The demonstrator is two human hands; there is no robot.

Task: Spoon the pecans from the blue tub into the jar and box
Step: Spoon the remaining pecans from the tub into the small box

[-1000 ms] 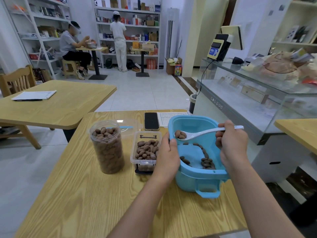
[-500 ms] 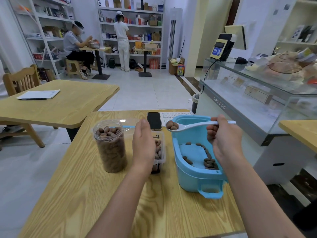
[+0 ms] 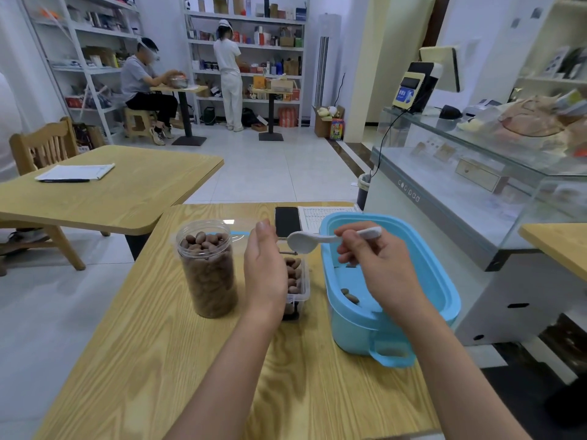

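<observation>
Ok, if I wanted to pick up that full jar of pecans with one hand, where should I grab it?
Probably wrap a hand around the middle of the jar's straight round wall, coming from its left side. It stands upright and open-topped, so a side grip keeps it level, and the left hand and box crowd its right.

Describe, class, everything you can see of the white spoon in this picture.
The white spoon looks like smooth plastic, with a rounded bowl and a short handle. The right hand pinches the handle, holding it roughly level. Its bowl is turned over, underside showing, above the clear box of pecans, beside the left hand, which stands edge-up by the box. No pecans show on it.
</observation>
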